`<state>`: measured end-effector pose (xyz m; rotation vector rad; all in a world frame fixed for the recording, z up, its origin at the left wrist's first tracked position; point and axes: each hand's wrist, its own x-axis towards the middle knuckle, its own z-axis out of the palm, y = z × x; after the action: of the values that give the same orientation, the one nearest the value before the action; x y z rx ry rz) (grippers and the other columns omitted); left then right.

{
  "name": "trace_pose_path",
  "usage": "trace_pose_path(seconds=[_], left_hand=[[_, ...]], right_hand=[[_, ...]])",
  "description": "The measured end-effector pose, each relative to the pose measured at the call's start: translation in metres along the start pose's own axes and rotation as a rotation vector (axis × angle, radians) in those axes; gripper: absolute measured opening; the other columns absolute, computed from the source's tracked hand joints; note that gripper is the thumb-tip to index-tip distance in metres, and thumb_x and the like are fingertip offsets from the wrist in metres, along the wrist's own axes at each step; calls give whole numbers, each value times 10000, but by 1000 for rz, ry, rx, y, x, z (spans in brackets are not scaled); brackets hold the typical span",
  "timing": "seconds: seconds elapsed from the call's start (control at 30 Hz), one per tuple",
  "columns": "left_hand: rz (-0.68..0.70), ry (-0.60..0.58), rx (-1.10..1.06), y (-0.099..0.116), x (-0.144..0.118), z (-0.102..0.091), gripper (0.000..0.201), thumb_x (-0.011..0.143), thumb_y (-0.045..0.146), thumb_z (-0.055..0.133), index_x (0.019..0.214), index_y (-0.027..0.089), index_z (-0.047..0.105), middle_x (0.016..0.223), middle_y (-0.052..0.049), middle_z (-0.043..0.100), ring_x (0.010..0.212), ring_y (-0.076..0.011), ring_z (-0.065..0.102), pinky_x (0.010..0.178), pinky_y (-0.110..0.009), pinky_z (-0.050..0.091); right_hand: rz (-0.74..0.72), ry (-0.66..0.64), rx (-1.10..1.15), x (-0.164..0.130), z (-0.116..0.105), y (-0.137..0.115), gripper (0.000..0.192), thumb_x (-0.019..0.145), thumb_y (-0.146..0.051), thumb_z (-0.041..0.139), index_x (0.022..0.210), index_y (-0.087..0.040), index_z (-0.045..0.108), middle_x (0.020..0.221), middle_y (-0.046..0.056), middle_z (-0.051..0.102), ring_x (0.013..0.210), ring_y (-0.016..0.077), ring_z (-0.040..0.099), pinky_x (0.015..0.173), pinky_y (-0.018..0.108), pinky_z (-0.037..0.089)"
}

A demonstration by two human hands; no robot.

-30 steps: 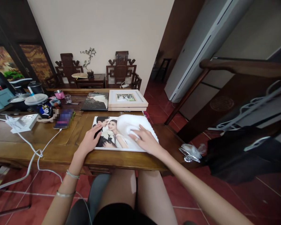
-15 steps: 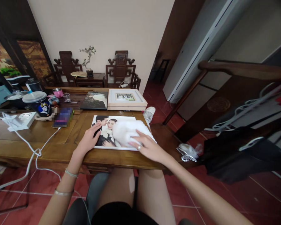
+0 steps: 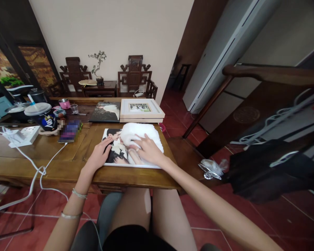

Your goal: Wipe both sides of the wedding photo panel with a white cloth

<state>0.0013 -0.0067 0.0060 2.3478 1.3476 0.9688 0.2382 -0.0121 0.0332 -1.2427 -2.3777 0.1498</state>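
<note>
A photo panel (image 3: 120,153) with a printed couple lies flat on the wooden table in front of me. On its left edge rests my left hand (image 3: 101,151), fingers stretched out and lying flat. My right hand (image 3: 146,148) has hold of a fluffy white cloth (image 3: 153,134) from above, its fingers pressed into the pile. The cloth covers the upper right of the panel and part of the pictured faces. What lies under the cloth and my right palm is hidden.
Behind the panel are a dark photo panel (image 3: 106,112) and a stack of pale frames (image 3: 142,111). A lidded cup (image 3: 45,116), a phone (image 3: 70,131) on a cable and a power strip (image 3: 26,134) stand left. A wooden chair (image 3: 225,115) is at the right.
My right hand has slid the white cloth left and away from me, from the panel's right part up to its top edge. My left hand has stayed in place.
</note>
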Motion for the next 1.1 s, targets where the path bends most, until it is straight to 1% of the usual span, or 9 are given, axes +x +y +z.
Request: trace_pose_path(seconds=[0.17, 0.3, 0.4, 0.53, 0.7, 0.8, 0.87, 0.97, 1.1], left_hand=[[5, 18, 15, -2, 1, 3, 418, 918, 262, 370, 1265, 102, 540, 1366, -124, 497, 1292, -208, 434, 1109, -405, 304], [1, 11, 21, 0, 0, 2, 417, 909, 247, 379, 1274, 122, 536, 1383, -114, 478, 1299, -215, 424, 1106, -422, 306], [10, 3, 9, 0, 1, 1, 419, 909, 244, 377, 1290, 149, 524, 1390, -94, 472, 1305, -216, 415, 1107, -436, 302], [22, 8, -6, -1, 1, 1, 416, 908, 257, 387, 1276, 135, 537, 1384, -107, 477, 1300, -213, 423, 1110, -422, 299], [11, 8, -12, 0, 0, 0, 422, 909, 273, 390, 1264, 107, 545, 1366, -131, 494, 1298, -217, 425, 1109, -415, 299], [1, 7, -18, 1, -1, -1, 420, 911, 270, 383, 1266, 114, 544, 1366, -127, 495, 1297, -218, 427, 1108, -421, 299], [-2, 11, -25, 1, 0, 0, 419, 911, 267, 376, 1265, 118, 546, 1370, -122, 492, 1296, -218, 428, 1110, -422, 296], [-6, 19, -32, 1, 0, 0, 415, 907, 259, 374, 1262, 139, 550, 1377, -103, 489, 1297, -220, 426, 1112, -432, 293], [9, 3, -21, 2, 1, 0, 421, 902, 252, 374, 1274, 143, 539, 1380, -100, 486, 1301, -218, 421, 1113, -431, 294]], right_hand=[[-114, -84, 94, -61, -14, -45, 249, 904, -242, 460, 978, -188, 692, 1267, 125, 586, 1294, 271, 416, 1105, 556, 185], [-177, -149, 170, -73, -23, -58, 249, 910, -243, 449, 938, -186, 690, 1208, 123, 626, 1298, 252, 414, 1114, 566, 155], [-162, -149, 161, -55, -19, -48, 268, 928, -269, 434, 1006, -200, 681, 1223, 104, 620, 1292, 239, 424, 1120, 543, 151], [-119, -81, 126, -10, -5, -25, 299, 946, -298, 400, 1084, -245, 659, 1260, 59, 601, 1233, 247, 484, 1105, 540, 145], [21, -19, 94, 46, 8, -2, 319, 950, -325, 377, 961, -223, 680, 1081, 58, 691, 988, 246, 617, 1024, 512, 242], [45, 3, 75, 56, 13, -1, 315, 947, -291, 378, 931, -199, 679, 1039, 79, 699, 1032, 253, 593, 1003, 500, 255], [14, 0, 52, 48, 17, -5, 292, 938, -264, 395, 969, -185, 675, 1085, 101, 681, 1154, 270, 526, 1020, 512, 236], [-57, -15, 46, 19, 16, -20, 269, 924, -239, 424, 1048, -183, 656, 1179, 111, 640, 1295, 272, 400, 1067, 535, 181], [-117, -69, 117, -31, 0, -44, 246, 916, -245, 446, 1001, -175, 667, 1208, 124, 624, 1321, 250, 377, 1108, 540, 165]])
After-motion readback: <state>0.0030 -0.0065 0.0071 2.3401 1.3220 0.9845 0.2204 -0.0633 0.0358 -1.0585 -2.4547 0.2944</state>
